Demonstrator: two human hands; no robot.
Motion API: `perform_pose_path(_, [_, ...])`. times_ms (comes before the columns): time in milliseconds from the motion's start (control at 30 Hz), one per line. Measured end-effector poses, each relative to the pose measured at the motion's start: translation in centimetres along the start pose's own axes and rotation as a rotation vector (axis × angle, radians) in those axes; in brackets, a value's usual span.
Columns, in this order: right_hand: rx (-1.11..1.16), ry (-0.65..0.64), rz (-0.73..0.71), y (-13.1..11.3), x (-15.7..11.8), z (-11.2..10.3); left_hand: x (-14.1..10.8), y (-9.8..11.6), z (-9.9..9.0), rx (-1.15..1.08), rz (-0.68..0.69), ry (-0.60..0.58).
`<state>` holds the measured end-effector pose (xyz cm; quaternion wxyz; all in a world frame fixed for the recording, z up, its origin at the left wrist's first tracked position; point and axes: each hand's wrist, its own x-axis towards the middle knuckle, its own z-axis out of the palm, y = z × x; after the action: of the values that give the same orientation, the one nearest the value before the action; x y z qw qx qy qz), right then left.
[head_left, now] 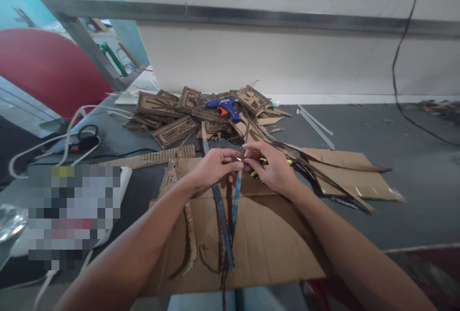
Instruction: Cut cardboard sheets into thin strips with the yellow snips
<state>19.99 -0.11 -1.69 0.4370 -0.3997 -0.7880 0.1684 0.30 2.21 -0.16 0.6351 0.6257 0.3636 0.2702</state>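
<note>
In the head view my left hand (217, 167) and my right hand (273, 166) meet over the cardboard sheet (273, 234), fingers pinched together on a narrow cardboard strip (236, 198). The strip stands out above and below the fingertips, and its lower part is printed blue. A small bright piece shows at the left fingertips, too small to name. Another blue-grey cardboard strip (222, 215) lies on the sheet, just below my left hand. Beneath my right hand is a tool with yellow and black handles (254, 175), partly hidden.
A blue glue gun (224, 105) rests on a pile of decorated cardboard panels (176, 131) at the back. Clear glue sticks (316, 129) lie to the right, near long cardboard strips (341, 189). White cables (68, 143) and a blurred-out object (74, 210) are at left.
</note>
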Motion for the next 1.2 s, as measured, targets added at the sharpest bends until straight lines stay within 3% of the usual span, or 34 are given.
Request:
perform_pose_path(267, [0.156,-0.016,0.053,0.15,-0.27,0.11,-0.12,0.1,-0.07,0.013,0.007,-0.025])
perform_pose_path(567, [0.089,-0.048,0.021,-0.35,-0.19,0.28,-0.12,0.32,0.22,0.01,-0.017,0.017])
perform_pose_path(833, [0.076,0.013,0.064,0.13,-0.24,-0.08,0.03,-0.27,0.0,0.01,0.019,-0.019])
perform_pose_path(1200, [0.016,0.026,-0.003,0.09,-0.19,-0.08,0.0,-0.4,-0.24,0.035,0.017,-0.01])
